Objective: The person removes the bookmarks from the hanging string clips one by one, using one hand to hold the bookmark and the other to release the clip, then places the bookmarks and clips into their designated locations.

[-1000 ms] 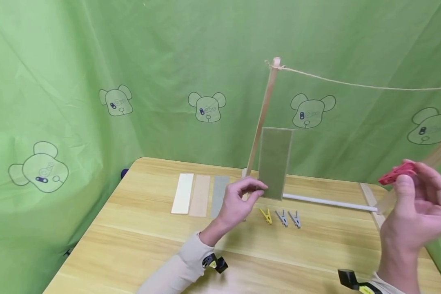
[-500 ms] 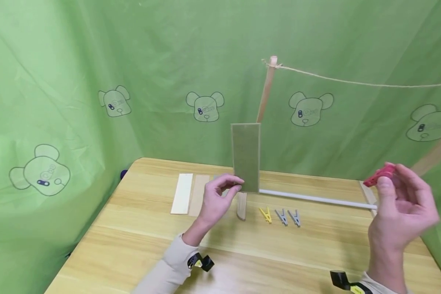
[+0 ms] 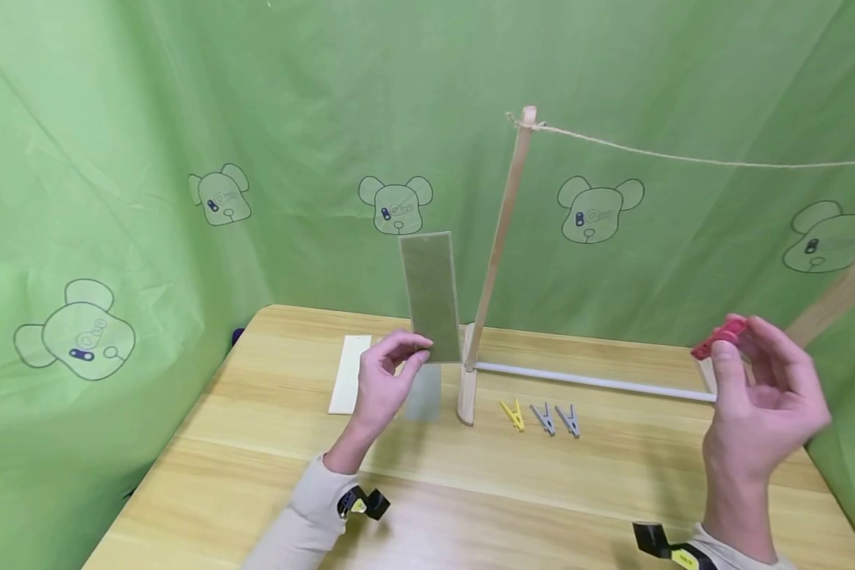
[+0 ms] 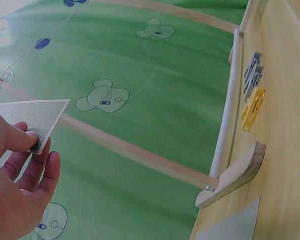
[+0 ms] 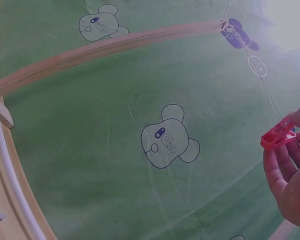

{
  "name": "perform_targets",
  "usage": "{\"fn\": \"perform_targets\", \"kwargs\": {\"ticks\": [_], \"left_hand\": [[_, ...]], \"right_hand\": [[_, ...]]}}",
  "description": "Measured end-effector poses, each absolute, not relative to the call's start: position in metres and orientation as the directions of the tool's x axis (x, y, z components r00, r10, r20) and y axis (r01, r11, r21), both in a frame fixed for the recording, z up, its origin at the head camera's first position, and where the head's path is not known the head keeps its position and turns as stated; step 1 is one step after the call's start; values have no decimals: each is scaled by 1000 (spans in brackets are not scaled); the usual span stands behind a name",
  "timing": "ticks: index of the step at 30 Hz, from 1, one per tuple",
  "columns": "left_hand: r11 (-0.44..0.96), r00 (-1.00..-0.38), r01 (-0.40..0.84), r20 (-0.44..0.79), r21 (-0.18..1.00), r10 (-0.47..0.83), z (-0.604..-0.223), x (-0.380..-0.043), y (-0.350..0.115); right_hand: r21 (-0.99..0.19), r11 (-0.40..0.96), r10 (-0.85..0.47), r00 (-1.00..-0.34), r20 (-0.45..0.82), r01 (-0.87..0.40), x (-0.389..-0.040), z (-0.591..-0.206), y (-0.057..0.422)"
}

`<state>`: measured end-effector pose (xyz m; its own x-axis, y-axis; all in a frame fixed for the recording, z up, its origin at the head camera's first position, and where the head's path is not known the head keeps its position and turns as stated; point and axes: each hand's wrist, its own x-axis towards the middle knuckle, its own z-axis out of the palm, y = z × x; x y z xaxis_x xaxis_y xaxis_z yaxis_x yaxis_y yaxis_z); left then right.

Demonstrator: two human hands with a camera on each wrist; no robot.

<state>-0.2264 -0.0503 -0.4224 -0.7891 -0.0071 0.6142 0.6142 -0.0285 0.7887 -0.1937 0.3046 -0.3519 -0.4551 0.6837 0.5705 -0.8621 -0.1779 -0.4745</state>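
My left hand [image 3: 385,380] pinches a flat grey-green rectangular card [image 3: 431,293] by its lower corner, holding it upright above the table, left of the wooden post. In the left wrist view thumb and fingers grip the corner of the card [image 4: 45,117]. Over on the right, my right hand [image 3: 765,404] holds a red clothespin [image 3: 720,338] between thumb and fingers, raised over the table. The same red clothespin [image 5: 278,136] shows at the fingertips in the right wrist view. A yellow clothespin [image 3: 513,416] and two grey clothespins [image 3: 544,419] lie on the table.
A wooden post [image 3: 502,229] on a foot [image 3: 466,400] carries a string [image 3: 648,158] running right. A white rod [image 3: 591,378] spans low toward the other post [image 3: 841,293]. A white card [image 3: 349,376] and a grey card [image 3: 423,392] lie at left on the table [image 3: 541,491].
My left hand has carried the upright card leftward, from right of the post to left of it. The right hand with the red clothespin has shifted a little left.
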Motion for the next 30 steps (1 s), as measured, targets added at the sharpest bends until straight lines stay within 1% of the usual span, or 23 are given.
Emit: {"fn": "perform_targets", "kwargs": {"ticks": [6,13,22,30], "left_hand": [[-22,-791,612,611,791,-36,-422,-228,-63],[12,-799,599,599,801,-51,-422,-228,-73],[17,-795,600,599,800,-101,-420,-231,-90],[28,-790,602,601,798,-123,-416,-236,-110]], "right_hand": [[-505,-191,690,-481,540,-842,-195,-356,309],[-505,-261,695,-524,493,-822,-194,-362,313],[-523,-245,684,-528,504,-816,-197,-366,320],[-555,-109,638,-487,597,-824,-199,-371,325]]}}
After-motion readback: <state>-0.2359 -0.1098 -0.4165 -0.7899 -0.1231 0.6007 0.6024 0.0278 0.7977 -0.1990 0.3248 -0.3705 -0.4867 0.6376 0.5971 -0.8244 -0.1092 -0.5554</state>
